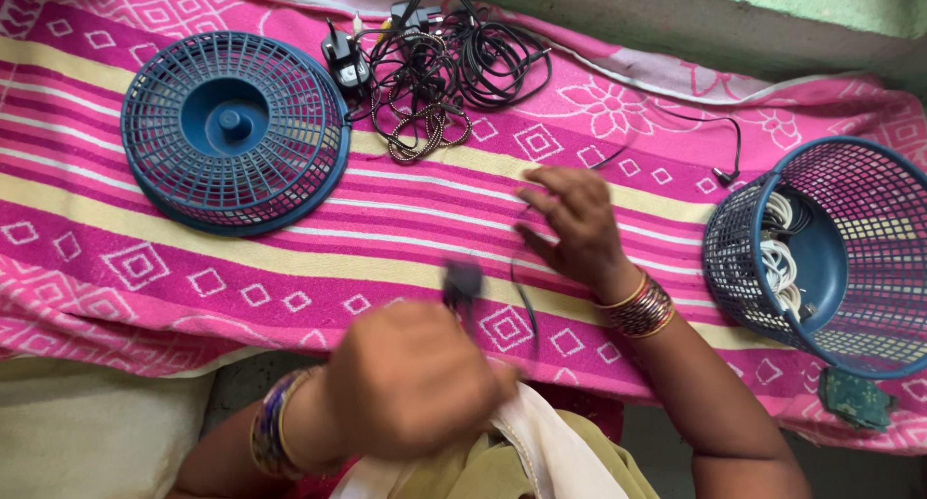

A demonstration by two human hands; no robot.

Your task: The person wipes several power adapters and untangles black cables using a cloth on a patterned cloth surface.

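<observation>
A thin black cable is being held between the two hands in the lower middle of the frame. The left hand, blurred, is being kept closed like a fist near the bottom, and a small dark plug at the cable's end is seen just above it. Whether the plug is being pinched cannot be told. The right hand is being laid on the pink striped cloth, higher and to the right, fingers spread, and the cable is being touched under it. The cable's long line is running up from the plug towards the right hand and on, up and right, towards the open blue basket. The plug end is nearer the left hand.
</observation>
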